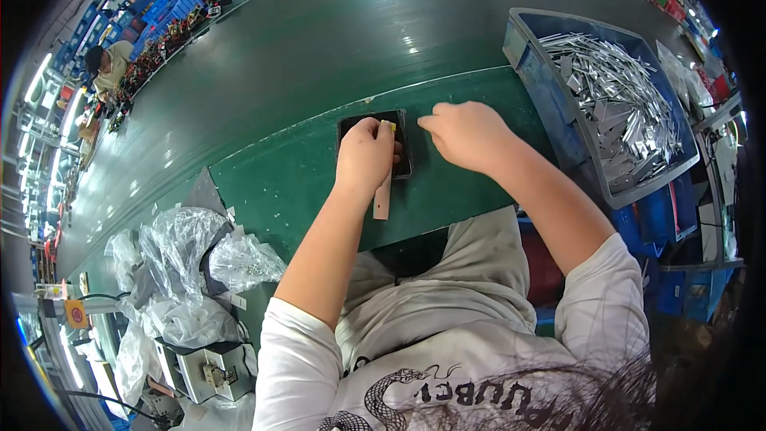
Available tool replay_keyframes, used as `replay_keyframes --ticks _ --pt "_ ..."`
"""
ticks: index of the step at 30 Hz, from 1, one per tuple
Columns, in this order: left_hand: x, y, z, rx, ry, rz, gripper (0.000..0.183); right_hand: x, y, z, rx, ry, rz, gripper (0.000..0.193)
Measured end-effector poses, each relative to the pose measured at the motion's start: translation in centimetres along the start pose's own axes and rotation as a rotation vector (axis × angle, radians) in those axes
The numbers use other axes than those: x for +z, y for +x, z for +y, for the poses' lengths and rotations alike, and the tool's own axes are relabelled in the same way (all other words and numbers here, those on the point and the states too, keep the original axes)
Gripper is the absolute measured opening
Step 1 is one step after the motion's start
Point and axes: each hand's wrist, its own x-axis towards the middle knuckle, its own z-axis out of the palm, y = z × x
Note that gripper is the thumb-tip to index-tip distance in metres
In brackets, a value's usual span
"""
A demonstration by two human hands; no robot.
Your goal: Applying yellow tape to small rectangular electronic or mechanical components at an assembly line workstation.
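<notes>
My left hand is closed over a small black tray on the green bench. A flat pinkish-tan strip with a small hole near its end sticks out below this hand, gripped by the fingers. At the fingertips shows a small yellow piece, partly covered. To the right of the tray, apart from it, my right hand is raised with thumb and fingers pinched together. Whatever lies between those fingertips is too small or hidden to make out. The tray's contents are mostly covered by the left hand.
A grey-blue bin full of thin silvery metal parts stands at the right. Clear plastic bags are heaped at the left, above a metal fixture. A wide green belt runs beyond the bench; another person sits far left.
</notes>
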Motion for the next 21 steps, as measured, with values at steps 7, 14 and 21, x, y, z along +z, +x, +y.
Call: replay_keyframes --ticks 7,14,21 --pt "-2.0 -3.1 -1.0 -0.081 -0.675 -0.012 0.020 3.8 -5.6 -0.2 -0.023 0.021 0.034 0.031" --pt "-2.5 -11.3 -2.0 0.037 -0.689 -0.252 0.009 1.4 -11.1 -4.9 0.125 0.185 0.185 0.037" --pt "-0.7 -15.2 -2.2 0.205 -0.251 -0.360 0.019 -1.7 -13.0 -9.4 0.235 1.220 0.286 0.016"
